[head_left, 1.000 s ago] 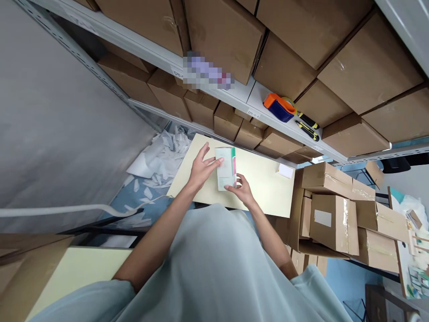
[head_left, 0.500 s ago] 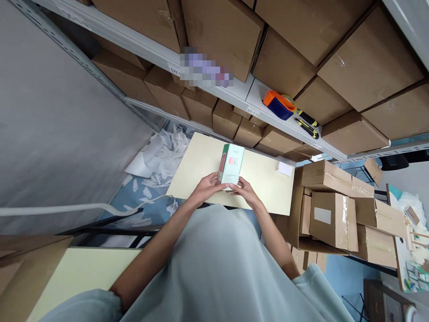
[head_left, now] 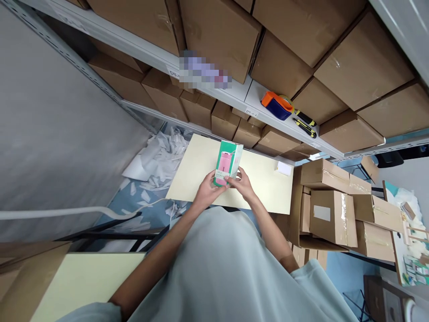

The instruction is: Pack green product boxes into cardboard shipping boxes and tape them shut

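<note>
A small green and white carton [head_left: 225,162] with a picture of a pink tumbler on its front is held upright over the pale yellow table [head_left: 264,188]. My left hand [head_left: 208,191] grips its lower left side, fingers curled round the edge. Against the lower right side is my right hand [head_left: 244,184], its thumb lying across the printed front. Both hands are closed on this one box. Its back and underside are hidden from me.
A small white box [head_left: 284,168] lies at the table's right end. Brown cartons [head_left: 331,219] are stacked to the right. Ahead, a shelf [head_left: 248,96] holds more cartons, an orange and blue tape dispenser [head_left: 276,106] and utility knives [head_left: 304,127]. Crumpled paper [head_left: 157,156] covers the floor at left.
The carton has been turned in my hands: its white side faced me before, and now the green side with the pink tumbler does. My right thumb has moved onto the front.
</note>
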Tool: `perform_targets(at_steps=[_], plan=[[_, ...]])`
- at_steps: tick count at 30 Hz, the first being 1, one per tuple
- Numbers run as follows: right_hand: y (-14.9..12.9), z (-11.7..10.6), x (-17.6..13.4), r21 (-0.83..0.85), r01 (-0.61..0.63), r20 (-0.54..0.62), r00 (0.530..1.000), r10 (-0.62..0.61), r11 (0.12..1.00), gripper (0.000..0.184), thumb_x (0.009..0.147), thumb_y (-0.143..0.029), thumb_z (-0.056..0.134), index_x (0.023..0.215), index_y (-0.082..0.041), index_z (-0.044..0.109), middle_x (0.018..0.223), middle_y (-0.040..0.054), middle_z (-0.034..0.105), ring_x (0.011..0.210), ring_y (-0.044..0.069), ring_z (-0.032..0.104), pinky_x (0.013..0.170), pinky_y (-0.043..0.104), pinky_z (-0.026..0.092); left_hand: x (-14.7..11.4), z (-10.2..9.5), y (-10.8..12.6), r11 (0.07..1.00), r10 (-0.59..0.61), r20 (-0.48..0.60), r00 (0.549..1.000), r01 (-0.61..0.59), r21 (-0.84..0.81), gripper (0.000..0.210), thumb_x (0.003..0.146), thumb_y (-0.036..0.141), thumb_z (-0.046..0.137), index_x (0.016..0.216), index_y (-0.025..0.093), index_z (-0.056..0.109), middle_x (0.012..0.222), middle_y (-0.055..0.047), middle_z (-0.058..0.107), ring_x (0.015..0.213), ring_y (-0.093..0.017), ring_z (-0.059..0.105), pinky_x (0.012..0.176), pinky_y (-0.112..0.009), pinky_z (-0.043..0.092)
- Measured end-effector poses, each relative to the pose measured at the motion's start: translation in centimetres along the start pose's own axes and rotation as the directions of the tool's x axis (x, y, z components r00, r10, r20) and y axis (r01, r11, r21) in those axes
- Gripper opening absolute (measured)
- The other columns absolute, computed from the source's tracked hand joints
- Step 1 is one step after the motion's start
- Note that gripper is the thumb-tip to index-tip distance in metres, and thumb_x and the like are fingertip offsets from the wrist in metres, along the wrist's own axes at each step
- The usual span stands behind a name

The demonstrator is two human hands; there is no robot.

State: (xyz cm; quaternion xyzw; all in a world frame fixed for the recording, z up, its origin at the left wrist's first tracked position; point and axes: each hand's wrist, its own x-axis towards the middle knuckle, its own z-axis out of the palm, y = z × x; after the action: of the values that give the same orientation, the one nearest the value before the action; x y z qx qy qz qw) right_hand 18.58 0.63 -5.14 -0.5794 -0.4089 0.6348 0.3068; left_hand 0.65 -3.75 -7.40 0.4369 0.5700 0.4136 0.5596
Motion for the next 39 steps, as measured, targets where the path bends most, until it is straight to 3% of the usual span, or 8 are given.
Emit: perform_targets(at_steps=[5, 12, 18, 22, 25, 30, 34, 39], plan=[[-0.5, -1.4, -0.8, 0.155, -0.108, 0.196, 0.978, 0.077, 0.982, 0.080, 0.076, -0.064, 0.094, 0.139, -0.027, 0.061, 0.129, 0.0064, 0.080, 0.105, 0.024, 0.080, 0.082, 0.034, 0.070, -0.5, -2.9, 1.4, 0.901, -0.202, 0.137, 0.970, 0.239, -0.362, 0.074, 0.069, 0.066, 0.097, 0.125, 0.024, 0.071, 0.142, -0.016, 0.077, 0.132, -0.037, 0.074, 0.109, -0.053, 0.065], [0.6, -1.4, -1.0, 0.147, -0.124, 0.302, 0.950, 0.074, 0.981, 0.081, 0.078, -0.063, 0.093, 0.144, -0.029, 0.062, 0.133, 0.0071, 0.079, 0.108, 0.024, 0.080, 0.083, 0.031, 0.068, -0.3, -2.7, 1.2, 0.871, -0.255, 0.150, 0.955, 0.295, -0.393, 0.080, 0.052, 0.056, 0.107, 0.107, 0.024, 0.058, 0.114, -0.008, 0.083, 0.117, -0.032, 0.079, 0.102, -0.052, 0.066], [0.6, -1.4, 0.5, -0.034, -0.008, -0.033, 0.999, 0.007, 0.999, 0.122, 0.072, -0.059, 0.100, 0.173, -0.031, 0.038, 0.141, 0.0122, 0.070, 0.111, 0.025, 0.078, 0.095, 0.039, 0.068, 0.4, -1.4, -0.6, 0.953, -0.172, -0.147, 0.974, 0.127, -0.274, 0.080, 0.045, 0.049, 0.107, 0.104, 0.024, 0.058, 0.113, -0.007, 0.076, 0.119, -0.030, 0.075, 0.112, -0.048, 0.059], [-0.1, -0.1, 1.6, -0.158, 0.073, -0.103, 0.991, -0.090, 0.985, 0.142, 0.069, -0.056, 0.105, 0.180, -0.038, 0.018, 0.150, 0.0129, 0.066, 0.118, 0.029, 0.076, 0.101, 0.045, 0.067, 0.0, 0.1, -0.7, 0.990, -0.094, -0.244, 0.965, 0.064, -0.128, 0.071, 0.054, 0.050, 0.101, 0.106, 0.025, 0.061, 0.112, -0.006, 0.073, 0.114, -0.030, 0.074, 0.092, -0.040, 0.065], [-0.6, 0.3, 2.2, -0.184, 0.097, -0.105, 0.987, -0.118, 0.978, 0.140, 0.072, -0.055, 0.103, 0.180, -0.043, 0.014, 0.156, 0.0112, 0.064, 0.123, 0.031, 0.073, 0.100, 0.047, 0.067, -0.7, 0.6, -0.5, 0.995, -0.076, -0.206, 0.976, 0.062, -0.076, 0.067, 0.064, 0.053, 0.097, 0.116, 0.024, 0.065, 0.128, -0.010, 0.072, 0.128, -0.034, 0.071, 0.083, -0.038, 0.068], [-0.3, -0.7, 2.4, -0.027, 0.150, 0.017, 0.989, -0.149, 0.988, 0.131, 0.080, -0.055, 0.096, 0.181, -0.037, 0.014, 0.141, 0.0099, 0.070, 0.113, 0.026, 0.077, 0.101, 0.045, 0.068, -0.7, -1.3, -0.6, 0.961, -0.135, -0.022, 0.991, 0.126, -0.245, 0.105, 0.069, 0.056, 0.098, 0.159, 0.029, 0.052, 0.161, -0.018, 0.061, 0.148, -0.038, 0.063, 0.104, -0.047, 0.066], [0.5, -1.6, 1.8, 0.032, 0.163, 0.164, 0.972, -0.166, 0.986, 0.131, 0.080, -0.055, 0.096, 0.181, -0.038, 0.014, 0.136, 0.0076, 0.071, 0.111, 0.024, 0.077, 0.100, 0.043, 0.068, -0.6, -3.0, -1.0, 0.873, -0.316, 0.208, 0.926, 0.369, -0.318, 0.109, 0.059, 0.061, 0.103, 0.154, 0.030, 0.059, 0.143, -0.017, 0.077, 0.125, -0.038, 0.078, 0.098, -0.051, 0.068], [1.0, -1.8, 1.6, -0.058, 0.151, 0.198, 0.971, -0.137, 0.987, 0.133, 0.080, -0.063, 0.095, 0.182, -0.036, 0.014, 0.137, 0.0107, 0.070, 0.116, 0.027, 0.076, 0.101, 0.047, 0.069, -1.0, -3.0, -1.5, 0.875, -0.340, 0.170, 0.925, 0.378, -0.301, 0.114, 0.055, 0.061, 0.105, 0.154, 0.029, 0.058, 0.127, -0.013, 0.083, 0.115, -0.035, 0.082, 0.091, -0.047, 0.069]])
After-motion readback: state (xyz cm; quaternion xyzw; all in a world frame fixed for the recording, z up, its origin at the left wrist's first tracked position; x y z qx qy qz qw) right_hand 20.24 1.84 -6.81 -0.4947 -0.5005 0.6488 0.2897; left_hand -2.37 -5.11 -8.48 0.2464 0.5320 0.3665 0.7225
